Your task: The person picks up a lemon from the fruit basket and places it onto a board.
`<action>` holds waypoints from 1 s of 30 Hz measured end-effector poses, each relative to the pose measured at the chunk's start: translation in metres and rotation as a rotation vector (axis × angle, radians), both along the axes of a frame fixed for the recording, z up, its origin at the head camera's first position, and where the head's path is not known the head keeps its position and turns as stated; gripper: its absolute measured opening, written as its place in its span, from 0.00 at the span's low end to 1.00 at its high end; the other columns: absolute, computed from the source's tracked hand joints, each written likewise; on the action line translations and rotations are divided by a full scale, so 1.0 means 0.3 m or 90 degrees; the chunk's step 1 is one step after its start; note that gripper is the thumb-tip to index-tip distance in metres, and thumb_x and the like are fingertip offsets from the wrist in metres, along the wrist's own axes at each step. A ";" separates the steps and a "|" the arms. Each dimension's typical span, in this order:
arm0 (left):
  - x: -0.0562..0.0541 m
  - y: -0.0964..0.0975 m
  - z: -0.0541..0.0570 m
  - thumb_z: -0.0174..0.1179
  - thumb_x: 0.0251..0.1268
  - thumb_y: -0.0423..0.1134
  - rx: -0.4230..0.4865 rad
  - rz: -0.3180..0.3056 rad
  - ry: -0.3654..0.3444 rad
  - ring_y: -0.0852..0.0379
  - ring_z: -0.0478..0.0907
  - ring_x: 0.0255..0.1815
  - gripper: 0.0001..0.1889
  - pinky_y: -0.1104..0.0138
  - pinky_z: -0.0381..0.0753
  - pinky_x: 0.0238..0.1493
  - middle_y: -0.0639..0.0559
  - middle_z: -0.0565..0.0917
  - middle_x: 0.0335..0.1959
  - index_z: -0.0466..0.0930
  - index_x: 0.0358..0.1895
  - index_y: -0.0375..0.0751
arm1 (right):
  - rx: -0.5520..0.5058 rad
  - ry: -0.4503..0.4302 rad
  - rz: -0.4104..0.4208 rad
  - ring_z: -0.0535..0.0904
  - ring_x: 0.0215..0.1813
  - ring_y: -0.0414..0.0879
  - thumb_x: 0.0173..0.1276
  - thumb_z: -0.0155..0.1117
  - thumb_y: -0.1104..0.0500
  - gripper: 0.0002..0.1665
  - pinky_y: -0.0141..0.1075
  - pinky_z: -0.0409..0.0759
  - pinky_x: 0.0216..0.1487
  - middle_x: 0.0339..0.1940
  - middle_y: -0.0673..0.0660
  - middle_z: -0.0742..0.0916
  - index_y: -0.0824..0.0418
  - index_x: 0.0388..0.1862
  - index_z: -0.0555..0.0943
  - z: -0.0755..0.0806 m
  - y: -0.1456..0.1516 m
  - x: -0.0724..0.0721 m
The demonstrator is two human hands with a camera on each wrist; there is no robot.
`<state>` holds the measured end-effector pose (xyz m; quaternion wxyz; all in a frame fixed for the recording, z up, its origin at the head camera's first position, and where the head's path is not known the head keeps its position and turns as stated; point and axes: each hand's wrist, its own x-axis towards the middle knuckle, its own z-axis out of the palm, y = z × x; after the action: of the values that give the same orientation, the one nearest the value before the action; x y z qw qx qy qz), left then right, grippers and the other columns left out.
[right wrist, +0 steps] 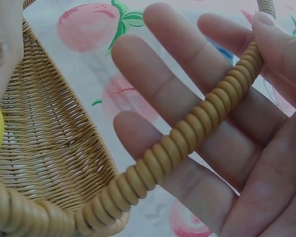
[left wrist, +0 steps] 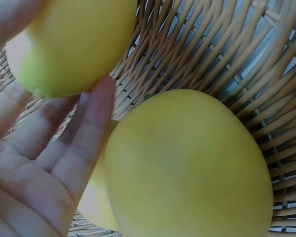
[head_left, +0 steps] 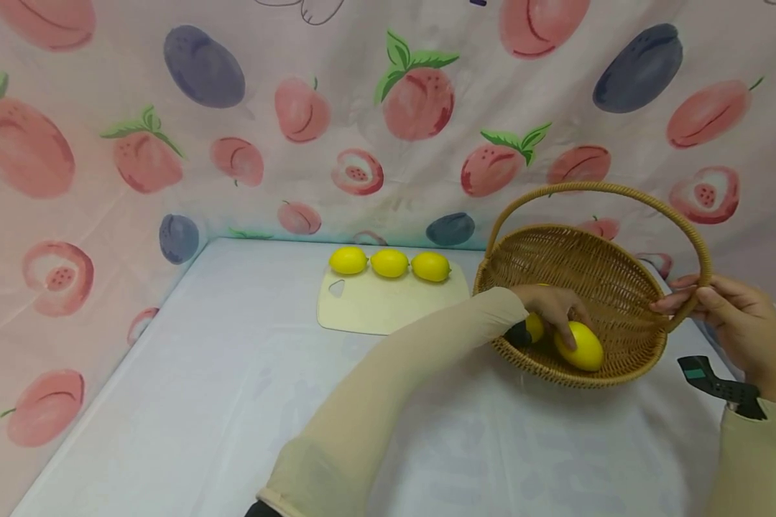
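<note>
A tan wicker basket (head_left: 627, 301) is tipped with its mouth towards me at the right of the table. Inside it, my left hand (head_left: 554, 305) grips a yellow lemon (head_left: 583, 348) between thumb and fingers. The left wrist view shows the held lemon (left wrist: 74, 44) close above another lemon (left wrist: 192, 168), with part of a further one behind that. My right hand (head_left: 740, 319) holds the side of the basket's handle (head_left: 697, 251). In the right wrist view its thumb presses the handle (right wrist: 187, 131) from one side while the fingers pass behind, fairly straight.
On the table's far side lies a cream cutting board (head_left: 375, 305). Three lemons (head_left: 389, 263) sit in a row along its back edge. A fruit-print cloth (head_left: 356, 108) hangs behind the white-covered table (head_left: 233, 373). My left forearm crosses in front of the board's right corner.
</note>
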<state>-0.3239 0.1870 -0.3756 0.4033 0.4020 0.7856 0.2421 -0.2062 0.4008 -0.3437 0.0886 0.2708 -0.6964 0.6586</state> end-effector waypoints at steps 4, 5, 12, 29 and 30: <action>0.002 -0.003 0.001 0.70 0.52 0.38 0.012 -0.009 0.014 0.67 0.75 0.52 0.29 0.79 0.77 0.42 0.58 0.77 0.59 0.75 0.61 0.48 | 0.000 0.007 0.008 0.85 0.44 0.43 0.73 0.33 0.76 0.18 0.23 0.78 0.50 0.40 0.57 0.89 0.78 0.49 0.73 -0.002 0.003 -0.004; 0.003 -0.003 0.001 0.70 0.52 0.38 0.014 -0.011 0.017 0.67 0.74 0.54 0.29 0.80 0.76 0.42 0.58 0.77 0.59 0.75 0.61 0.48 | -0.001 0.008 0.010 0.85 0.44 0.43 0.72 0.33 0.76 0.18 0.23 0.78 0.50 0.40 0.57 0.89 0.78 0.49 0.73 -0.003 0.003 -0.004; 0.009 0.000 0.001 0.70 0.52 0.38 0.034 -0.003 0.013 0.67 0.74 0.52 0.27 0.79 0.78 0.41 0.58 0.76 0.60 0.76 0.59 0.47 | 0.015 0.003 -0.012 0.85 0.43 0.41 0.73 0.34 0.75 0.18 0.22 0.77 0.50 0.40 0.55 0.89 0.77 0.49 0.74 -0.006 0.004 -0.006; -0.009 0.003 0.027 0.71 0.51 0.39 0.108 -0.009 0.077 0.68 0.74 0.54 0.28 0.85 0.69 0.48 0.57 0.79 0.58 0.77 0.58 0.45 | 0.021 -0.004 -0.038 0.85 0.42 0.41 0.73 0.34 0.74 0.17 0.21 0.77 0.50 0.38 0.54 0.89 0.78 0.48 0.73 -0.011 0.009 -0.013; -0.012 0.002 0.030 0.71 0.51 0.39 0.116 -0.005 0.081 0.68 0.75 0.52 0.27 0.85 0.70 0.47 0.56 0.80 0.57 0.77 0.58 0.45 | 0.015 -0.001 -0.033 0.85 0.42 0.41 0.73 0.34 0.74 0.18 0.21 0.77 0.50 0.38 0.55 0.89 0.78 0.48 0.73 -0.012 0.010 -0.014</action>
<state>-0.3276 0.1877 -0.3667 0.3157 0.4545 0.7827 0.2850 -0.2103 0.4040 -0.3473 0.1015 0.2534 -0.7111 0.6479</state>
